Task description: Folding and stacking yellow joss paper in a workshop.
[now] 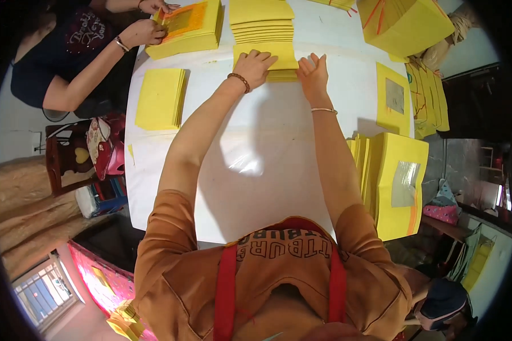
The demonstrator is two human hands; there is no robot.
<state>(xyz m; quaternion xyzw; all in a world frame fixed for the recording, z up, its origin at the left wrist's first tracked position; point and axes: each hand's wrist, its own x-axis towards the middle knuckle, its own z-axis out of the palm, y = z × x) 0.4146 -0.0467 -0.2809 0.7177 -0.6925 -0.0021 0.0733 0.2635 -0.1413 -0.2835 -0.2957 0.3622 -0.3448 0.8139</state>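
A fanned row of flat yellow paper pieces lies at the far middle of the white table, its layered edges facing me. At its near end is a small yellow paper stack. My left hand rests on the left part of that stack, fingers spread over the top sheet. Beside the right edge of the stack, my right hand is raised with its fingers apart and nothing visible in them. Whether its fingertips touch the paper edge I cannot tell.
On the white table, a yellow stack lies left. Windowed yellow paper bags stand right, with a flat one beyond. A large yellow bundle is far right. At far left, a co-worker's hands touch an orange-windowed yellow stack.
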